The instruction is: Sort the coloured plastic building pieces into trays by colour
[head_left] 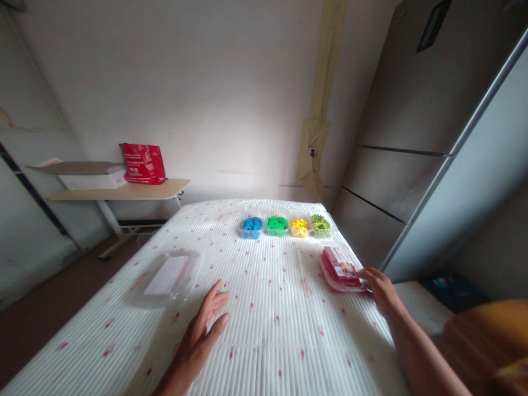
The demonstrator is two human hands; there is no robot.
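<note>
Red-filled box (340, 269): clear plastic box packed with red pieces, lying flat at the right edge of the desk (268, 308), about midway between its near and far edges.
Long axis: runs along the right edge, with the far end leaning slightly toward the desk's middle and the near end pointing at the right hand (381, 289).
Right hand: fingertips rest on the near end of the red-filled box. It cannot be told whether they pinch the rim or only touch it.
Left hand (202, 330): lies palm down on the ribbed cloth near the near edge with fingers apart, holding nothing.
Clear box (167, 278): sits beside the left edge, apart from the left hand, and appears to have no pieces in it.
Far edge row: blue tub (252, 227), green tub (276, 225), yellow tub (300, 227) and olive tub (321, 225) stand side by side toward the far right corner.
Step in hand: judged to be first contact with the red-filled box, which is not yet lifted or slid.
Next move calls for: in the inspector's judgement, a firm hold across the narrow near end with the box kept level so the pieces stay in. The box sits close to the right edge, so a careless nudge could tip it off.
</note>
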